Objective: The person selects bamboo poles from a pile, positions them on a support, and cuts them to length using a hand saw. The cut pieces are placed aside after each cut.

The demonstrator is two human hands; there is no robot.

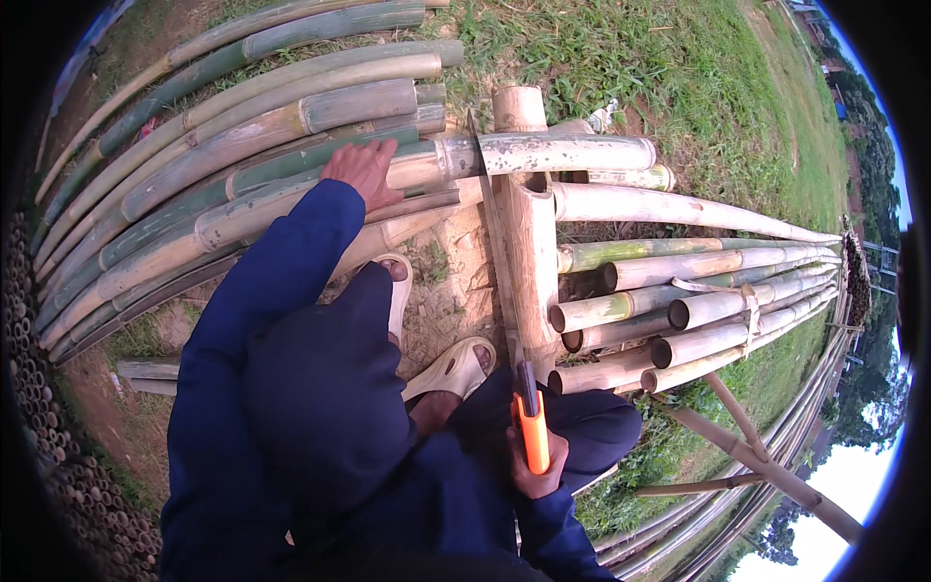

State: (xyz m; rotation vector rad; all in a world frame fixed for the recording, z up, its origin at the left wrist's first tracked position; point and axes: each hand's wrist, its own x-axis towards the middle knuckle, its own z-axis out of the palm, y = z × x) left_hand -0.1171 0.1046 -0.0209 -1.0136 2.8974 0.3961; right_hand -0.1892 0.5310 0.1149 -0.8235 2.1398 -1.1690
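Observation:
My right hand [539, 471] is closed round the orange handle of a hand saw [497, 247]. The long, narrow blade runs away from me. Near its far end it lies across a mottled bamboo pole [572, 152]. My left hand [363, 175] grips this pole from above, left of the blade, with the fingers over its far side. Under the pole a thick pale bamboo post [529, 262] lies lengthwise beside the blade, with a short upright bamboo stub [519, 109] beyond it. How deep the blade sits in the pole is hard to tell.
Several long bamboo poles [281, 121] lie side by side at the left. More cut poles, tied with a strip [752, 315], point away at the right. Sawdust [465, 252] covers the ground by my sandals [456, 367]. Stacked bamboo ends [97, 514] stand at the lower left.

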